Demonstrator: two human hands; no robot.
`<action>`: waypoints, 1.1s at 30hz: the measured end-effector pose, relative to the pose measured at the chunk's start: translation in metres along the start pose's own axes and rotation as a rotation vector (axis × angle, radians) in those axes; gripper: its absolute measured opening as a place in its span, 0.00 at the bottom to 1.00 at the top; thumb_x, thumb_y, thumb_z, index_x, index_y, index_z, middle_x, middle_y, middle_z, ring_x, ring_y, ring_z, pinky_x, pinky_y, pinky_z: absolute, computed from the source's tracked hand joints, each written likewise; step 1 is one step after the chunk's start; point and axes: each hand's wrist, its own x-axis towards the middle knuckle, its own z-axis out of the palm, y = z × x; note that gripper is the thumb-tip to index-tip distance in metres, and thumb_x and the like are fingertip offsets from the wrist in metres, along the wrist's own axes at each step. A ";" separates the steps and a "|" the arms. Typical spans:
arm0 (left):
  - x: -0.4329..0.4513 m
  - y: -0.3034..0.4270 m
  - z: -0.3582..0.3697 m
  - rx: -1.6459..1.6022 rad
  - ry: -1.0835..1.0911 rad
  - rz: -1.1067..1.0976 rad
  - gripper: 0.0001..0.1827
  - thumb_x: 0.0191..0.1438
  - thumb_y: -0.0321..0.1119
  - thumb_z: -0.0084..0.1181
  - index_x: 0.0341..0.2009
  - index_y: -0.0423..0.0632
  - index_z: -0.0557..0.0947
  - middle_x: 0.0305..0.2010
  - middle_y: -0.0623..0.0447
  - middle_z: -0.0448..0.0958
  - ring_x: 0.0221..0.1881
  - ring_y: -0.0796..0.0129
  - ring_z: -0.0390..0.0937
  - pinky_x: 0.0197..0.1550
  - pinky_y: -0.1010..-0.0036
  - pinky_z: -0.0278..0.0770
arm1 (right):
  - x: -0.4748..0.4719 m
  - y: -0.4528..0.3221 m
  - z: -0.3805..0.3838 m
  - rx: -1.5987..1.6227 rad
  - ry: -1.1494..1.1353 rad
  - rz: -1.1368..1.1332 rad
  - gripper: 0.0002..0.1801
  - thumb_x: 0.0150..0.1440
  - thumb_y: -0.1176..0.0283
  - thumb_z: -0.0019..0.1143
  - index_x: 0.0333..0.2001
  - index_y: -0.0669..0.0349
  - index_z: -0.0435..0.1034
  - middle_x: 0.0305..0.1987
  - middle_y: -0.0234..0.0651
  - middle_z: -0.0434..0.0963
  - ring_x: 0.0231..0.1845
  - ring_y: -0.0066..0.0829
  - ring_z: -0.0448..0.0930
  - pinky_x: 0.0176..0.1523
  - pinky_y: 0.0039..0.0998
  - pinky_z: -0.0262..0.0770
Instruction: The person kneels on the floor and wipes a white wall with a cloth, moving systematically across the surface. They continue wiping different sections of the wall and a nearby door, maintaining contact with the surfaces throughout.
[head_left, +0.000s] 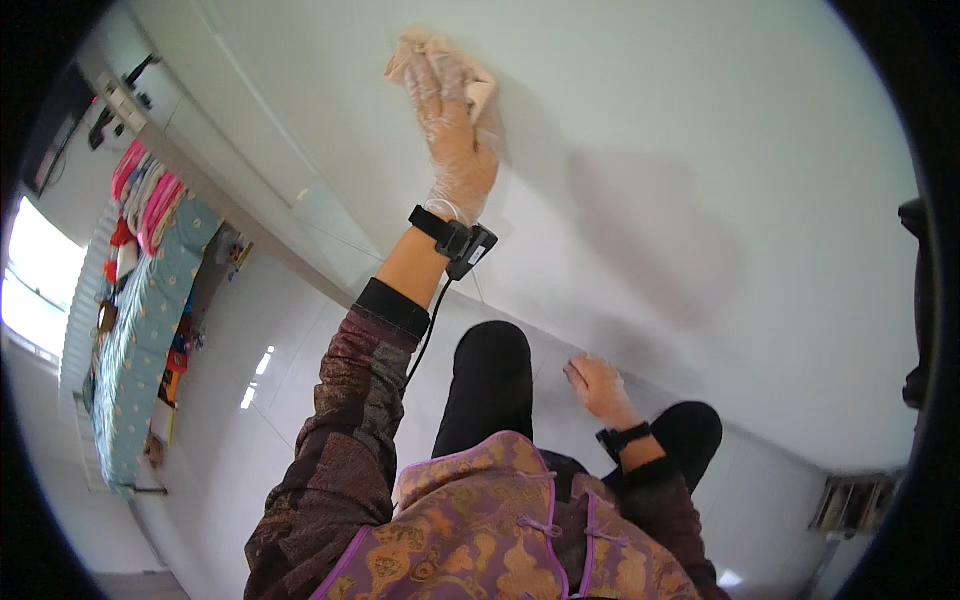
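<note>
My left hand (457, 142), in a thin clear plastic glove, is stretched far forward and presses a beige cloth (439, 56) flat on a smooth white wall (660, 97). Its fingers lie over the cloth, and part of the cloth bunches out beside them. A black strap with a small device and cable sits on that wrist. My right hand (600, 386), also in a clear glove, is low near my right knee with its fingers curled. Nothing shows in it, but its palm side is hidden.
A bed with a blue-green patterned sheet (150, 330) and folded blankets (150, 195) stands at the left, beyond a wall edge (225, 195). Glossy floor tiles (300, 375) lie below. A dark rack-like object (855, 502) is at the lower right.
</note>
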 end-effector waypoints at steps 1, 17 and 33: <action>-0.007 0.018 0.006 -0.008 -0.066 0.024 0.41 0.41 0.14 0.40 0.66 0.44 0.67 0.77 0.36 0.44 0.76 0.35 0.40 0.75 0.51 0.43 | 0.000 0.001 0.001 0.021 0.038 -0.003 0.12 0.63 0.64 0.51 0.33 0.61 0.69 0.30 0.48 0.72 0.36 0.56 0.74 0.40 0.49 0.69; -0.074 0.147 0.071 -0.127 -0.609 0.657 0.40 0.44 0.24 0.62 0.65 0.55 0.70 0.74 0.52 0.54 0.74 0.50 0.51 0.71 0.50 0.58 | 0.004 -0.004 -0.020 1.029 0.316 0.281 0.24 0.68 0.49 0.48 0.42 0.62 0.72 0.38 0.28 0.74 0.42 0.20 0.73 0.53 0.25 0.69; -0.069 0.072 0.048 0.144 -0.468 0.534 0.35 0.59 0.27 0.54 0.71 0.56 0.64 0.77 0.49 0.51 0.76 0.51 0.51 0.73 0.50 0.51 | -0.005 0.006 -0.037 1.176 0.409 0.303 0.24 0.68 0.49 0.46 0.45 0.60 0.73 0.42 0.29 0.77 0.46 0.21 0.75 0.57 0.27 0.70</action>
